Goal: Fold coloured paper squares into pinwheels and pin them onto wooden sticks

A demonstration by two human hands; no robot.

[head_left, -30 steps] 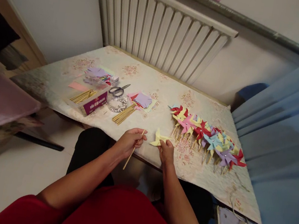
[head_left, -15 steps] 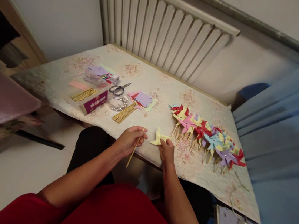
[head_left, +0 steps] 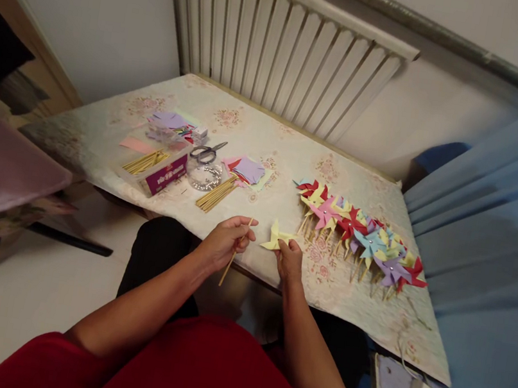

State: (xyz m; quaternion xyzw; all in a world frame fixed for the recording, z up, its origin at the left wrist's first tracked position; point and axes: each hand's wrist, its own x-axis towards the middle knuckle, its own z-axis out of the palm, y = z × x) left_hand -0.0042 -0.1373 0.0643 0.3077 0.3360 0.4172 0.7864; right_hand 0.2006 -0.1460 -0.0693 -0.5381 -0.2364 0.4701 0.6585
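Between the thumb and fingers of my left hand is a thin wooden stick, its lower end slanting down past the table's front edge. My right hand pinches a folded yellow paper pinwheel by its near side. Stick and pinwheel are a small distance apart. A bundle of loose wooden sticks lies beyond my left hand. To the right of my right hand is a dense group of finished paper pinwheels on sticks, in red, pink, blue, purple and yellow.
Scissors lie behind a round clear dish of silvery pins. Left of it stands a purple-labelled box holding sticks. Cut paper sheets are stacked mid-table. A radiator runs behind the table; a blue curtain hangs at right.
Both hands keep their grip on the stick and the yellow pinwheel. The stick's lower end has risen very slightly; the view has shifted a little.
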